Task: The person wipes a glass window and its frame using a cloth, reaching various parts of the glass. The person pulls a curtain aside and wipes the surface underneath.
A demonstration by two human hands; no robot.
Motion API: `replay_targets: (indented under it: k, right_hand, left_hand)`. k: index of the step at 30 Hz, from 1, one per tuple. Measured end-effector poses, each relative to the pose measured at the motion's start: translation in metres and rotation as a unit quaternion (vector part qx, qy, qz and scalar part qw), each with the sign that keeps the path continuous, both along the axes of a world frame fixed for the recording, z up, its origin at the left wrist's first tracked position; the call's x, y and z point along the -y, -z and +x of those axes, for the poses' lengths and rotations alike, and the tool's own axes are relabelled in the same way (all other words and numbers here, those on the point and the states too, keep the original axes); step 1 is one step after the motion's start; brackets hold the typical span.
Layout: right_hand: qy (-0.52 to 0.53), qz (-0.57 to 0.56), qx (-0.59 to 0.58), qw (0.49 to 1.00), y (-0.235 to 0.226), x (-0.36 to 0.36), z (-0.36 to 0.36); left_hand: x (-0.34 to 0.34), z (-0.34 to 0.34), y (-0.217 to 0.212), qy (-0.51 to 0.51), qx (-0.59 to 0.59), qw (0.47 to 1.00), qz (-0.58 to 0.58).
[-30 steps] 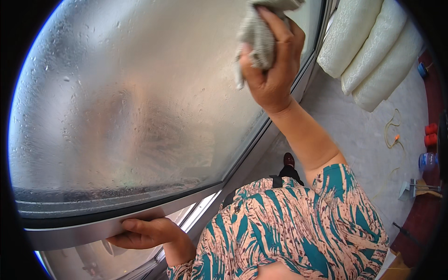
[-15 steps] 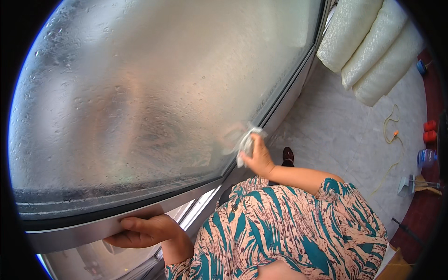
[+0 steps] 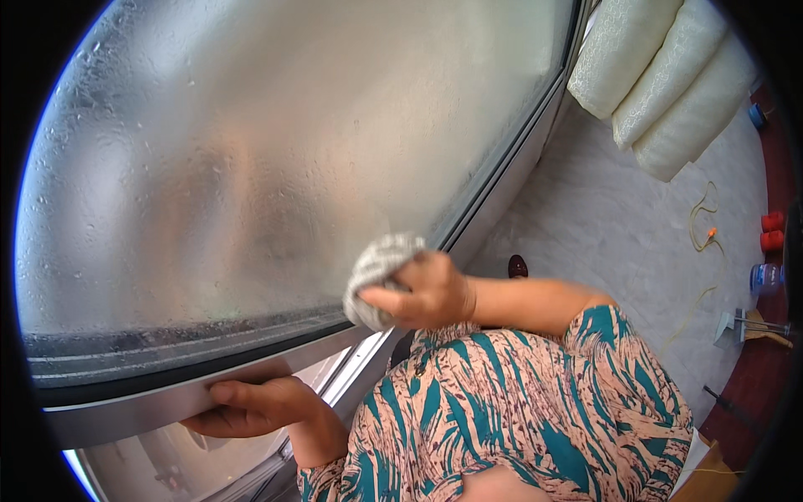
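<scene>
A large frosted glass pane [image 3: 335, 151], beaded with water drops, fills the left and upper part of the view. My left hand [image 3: 255, 407] grips the lower edge of its silver metal frame [image 3: 150, 412], thumb on the front and fingers beneath. Bunched in my right hand [image 3: 431, 290] is a whitish-grey cloth [image 3: 378, 272], in front of the pane's lower right corner. Whether the cloth touches the glass there I cannot tell. A black seal [image 3: 201, 368] runs between glass and frame.
Cream patterned curtains [image 3: 623, 63] hang at the upper right above a grey floor [image 3: 602, 201]. A yellow cord [image 3: 696, 226] lies on it. Along the right wall stand red containers [image 3: 771, 232], a plastic bottle [image 3: 764, 279] and a long-handled metal tool [image 3: 730, 329].
My right hand has moved left with the cloth, away from the pane's right edge to its lower corner. My left hand keeps its hold on the frame.
</scene>
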State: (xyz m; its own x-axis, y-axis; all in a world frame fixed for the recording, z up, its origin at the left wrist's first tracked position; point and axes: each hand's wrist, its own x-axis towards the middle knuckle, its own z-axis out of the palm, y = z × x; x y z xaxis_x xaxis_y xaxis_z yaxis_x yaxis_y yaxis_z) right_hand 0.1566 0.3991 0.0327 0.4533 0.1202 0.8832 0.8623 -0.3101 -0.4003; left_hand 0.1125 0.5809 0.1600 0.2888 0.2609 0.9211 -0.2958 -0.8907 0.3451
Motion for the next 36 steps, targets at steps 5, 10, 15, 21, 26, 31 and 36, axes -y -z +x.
replay_targets:
  k: [5,10,15,21,26,31,36]
  right_hand:
    - [0.156,0.106,0.130,0.973,-0.089,0.052,0.082]
    - [0.283,0.212,0.042,0.935,-0.060,0.108,0.126]
    - [0.278,0.180,-0.184,0.925,0.034,0.077,0.064]
    - [-0.020,-0.053,-0.171,0.984,0.079,0.008,-0.022]
    - [-0.022,-0.050,0.008,0.998,0.016,-0.004,0.006]
    - [0.137,0.107,0.126,0.977,-0.101,-0.011,0.056]
    - [0.146,0.098,0.152,0.973,-0.125,-0.015,0.060]
  left_hand:
    - [-0.002,0.008,-0.001,0.026,0.004,1.000,0.008]
    - [-0.001,0.005,0.006,-0.005,0.002,1.000,0.005]
    - [-0.004,0.004,0.006,0.015,0.003,1.000,-0.002]
    - [-0.008,0.008,0.001,0.040,-0.003,0.999,0.006]
    - [0.002,0.021,0.001,0.073,0.016,0.997,-0.009]
    - [0.010,0.030,-0.002,0.075,-0.004,0.997,-0.018]
    - [0.013,0.026,0.001,0.075,0.007,0.997,-0.028]
